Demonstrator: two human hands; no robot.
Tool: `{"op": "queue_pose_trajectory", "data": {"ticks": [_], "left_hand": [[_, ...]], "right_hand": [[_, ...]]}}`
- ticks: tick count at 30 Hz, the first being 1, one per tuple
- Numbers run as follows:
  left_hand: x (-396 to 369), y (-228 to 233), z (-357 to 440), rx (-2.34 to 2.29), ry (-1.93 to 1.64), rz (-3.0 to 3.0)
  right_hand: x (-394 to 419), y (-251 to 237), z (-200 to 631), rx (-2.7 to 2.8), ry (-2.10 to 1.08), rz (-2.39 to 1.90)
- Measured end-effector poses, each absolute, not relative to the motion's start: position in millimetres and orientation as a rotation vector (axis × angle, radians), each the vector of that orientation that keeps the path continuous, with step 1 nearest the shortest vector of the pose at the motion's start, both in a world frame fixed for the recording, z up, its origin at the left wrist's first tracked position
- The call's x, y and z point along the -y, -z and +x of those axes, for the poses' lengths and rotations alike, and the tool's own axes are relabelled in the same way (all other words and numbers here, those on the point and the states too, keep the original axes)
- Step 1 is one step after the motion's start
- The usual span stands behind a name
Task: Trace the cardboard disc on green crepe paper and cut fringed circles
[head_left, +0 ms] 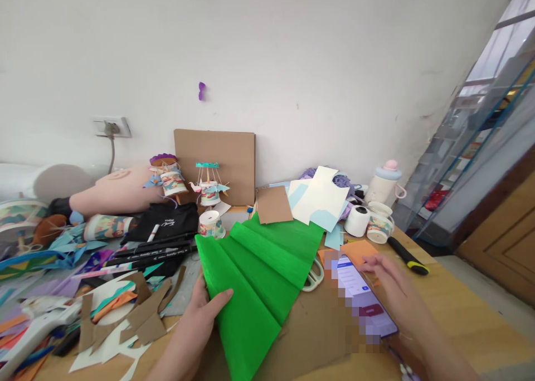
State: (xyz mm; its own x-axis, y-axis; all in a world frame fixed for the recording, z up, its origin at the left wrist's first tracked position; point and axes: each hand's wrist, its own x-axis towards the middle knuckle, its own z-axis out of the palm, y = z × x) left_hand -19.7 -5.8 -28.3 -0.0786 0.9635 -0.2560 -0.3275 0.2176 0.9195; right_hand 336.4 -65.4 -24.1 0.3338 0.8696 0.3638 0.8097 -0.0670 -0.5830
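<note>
So, L hand [208, 306] holding creased green sheet [259, 275].

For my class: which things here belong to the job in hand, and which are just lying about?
Probably in use:
- green sheet, in left hand
- phone, beside right hand

Probably lying about:
- pink-topped bottle
- black-and-yellow tool
- standing cardboard panel

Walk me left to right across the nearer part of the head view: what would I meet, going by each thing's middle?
White tool → cardboard scraps → left hand → green paper → scissors → phone → right hand.
</note>
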Motion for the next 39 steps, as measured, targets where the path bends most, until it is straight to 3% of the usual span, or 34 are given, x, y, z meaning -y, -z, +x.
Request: {"op": "queue_pose_trajectory", "data": {"ticks": [16,27,39], "left_hand": [[5.7,33.8,-22.2,-1.154,-1.244,0.740],[6.9,29.2,-20.7,-1.148,-1.244,0.722],[5.5,36.6,-25.0,-1.108,-1.239,0.761]], "right_hand": [[80.9,21.4,346.9,1.610,-0.175,-1.927],[104.5,34.2,313.7,1.632,-0.131,-2.476],[101.7,53.5,302.5,1.531,0.029,-2.326]]}}
